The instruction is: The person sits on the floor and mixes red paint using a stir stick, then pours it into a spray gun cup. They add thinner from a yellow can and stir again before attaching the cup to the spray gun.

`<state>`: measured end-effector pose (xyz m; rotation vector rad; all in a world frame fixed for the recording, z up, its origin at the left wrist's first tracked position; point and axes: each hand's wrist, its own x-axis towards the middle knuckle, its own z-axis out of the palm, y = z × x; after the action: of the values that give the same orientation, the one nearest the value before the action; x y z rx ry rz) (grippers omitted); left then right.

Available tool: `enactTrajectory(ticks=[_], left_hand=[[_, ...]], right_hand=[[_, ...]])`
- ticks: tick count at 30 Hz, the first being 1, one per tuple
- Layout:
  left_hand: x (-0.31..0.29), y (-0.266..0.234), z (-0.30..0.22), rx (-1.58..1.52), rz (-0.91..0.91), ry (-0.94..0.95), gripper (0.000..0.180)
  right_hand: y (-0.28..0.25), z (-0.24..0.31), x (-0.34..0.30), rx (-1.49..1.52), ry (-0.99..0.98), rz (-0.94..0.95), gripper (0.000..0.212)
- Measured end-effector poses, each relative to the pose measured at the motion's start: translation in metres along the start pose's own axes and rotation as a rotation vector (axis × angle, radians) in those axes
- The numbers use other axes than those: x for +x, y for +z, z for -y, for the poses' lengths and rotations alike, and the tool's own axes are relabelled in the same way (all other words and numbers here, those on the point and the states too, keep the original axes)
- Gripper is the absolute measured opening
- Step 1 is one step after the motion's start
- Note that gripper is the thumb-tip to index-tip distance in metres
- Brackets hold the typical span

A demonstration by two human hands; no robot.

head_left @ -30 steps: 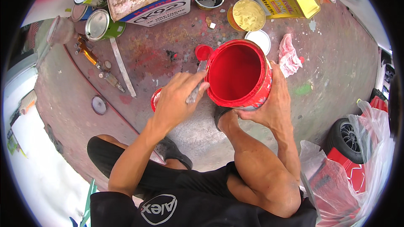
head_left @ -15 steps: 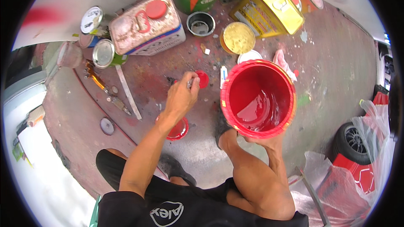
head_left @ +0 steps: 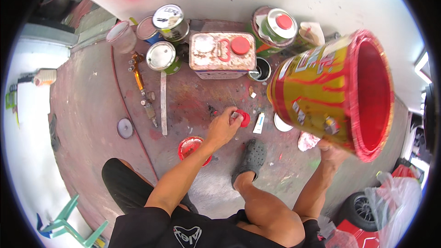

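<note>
Left hand (head_left: 223, 127): centre of frame, reaching down to the floor; fingers (head_left: 233, 115) pinched on a small red cap (head_left: 243, 118) that sits on the concrete.
Right hand (head_left: 331, 152): right of centre, mostly hidden under the bucket; fingers wrapped at its base, holding it up off the floor, exact grip can't be made out.
Bucket (head_left: 337, 94): large, yellow w/ red paint runs outside, red inside; tilted, mouth facing right edge of frame; raised well above the floor.
Red lid (head_left: 192, 148): round, paint-covered, flat on floor just below-left of left hand, partly under the forearm.
Small tube (head_left: 259, 123): white, lying just right of the red cap.
White disc (head_left: 281, 123): on floor right of the tube, partly behind the bucket.
Rect. tin (head_left: 222, 55): upper centre, rusty white, red handle and red screw cap on top.
Round cans (head_left: 161, 56): cluster upper left of the tin, silver lids.
Green can (head_left: 277, 25): upper centre-right, red knob on lid.
Flat stick (head_left: 163, 103): pale, lying left of centre, near a brass-coloured tool (head_left: 138, 76).
Rag (head_left: 307, 141): pink-stained, on floor under the bucket.
Shoe (head_left: 251, 159): dark clog, centre-low, near the left hand.
Floor (head_left: 92, 110): reddish stained concrete.
</note>
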<state>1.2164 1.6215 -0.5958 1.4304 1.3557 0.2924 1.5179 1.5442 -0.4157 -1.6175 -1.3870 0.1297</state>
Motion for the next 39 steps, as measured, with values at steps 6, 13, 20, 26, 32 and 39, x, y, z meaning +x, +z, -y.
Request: enactTrajectory(ticks=[6,13,20,26,32,39], left_hand=[[-0.011,-0.006,-0.001,-0.043,0.067,-0.056,0.068],[-0.042,-0.025,0.005,0.036,-0.038,0.044,0.088],[-0.027,-0.121,-0.072,-0.456,-0.776,0.520,0.065],[0.090,-0.259,-0.186,-0.518,-0.494,0.566,0.105],[0.123,-0.240,-0.191,-0.556,-0.326,0.353,0.119],[0.150,-0.227,-0.171,-0.747,-0.149,0.268,0.136]], right_hand=[[0.085,0.058,0.131,0.193,-0.023,-0.051,0.067],[0.211,0.090,0.205,0.414,-0.138,0.116,0.091],[0.277,0.050,0.206,0.404,-0.132,0.167,0.133],[0.309,0.048,0.191,0.523,-0.164,0.236,0.149],[0.295,0.005,0.193,0.267,-0.127,0.335,0.142],[0.271,0.005,0.206,0.420,0.096,0.551,0.123]])
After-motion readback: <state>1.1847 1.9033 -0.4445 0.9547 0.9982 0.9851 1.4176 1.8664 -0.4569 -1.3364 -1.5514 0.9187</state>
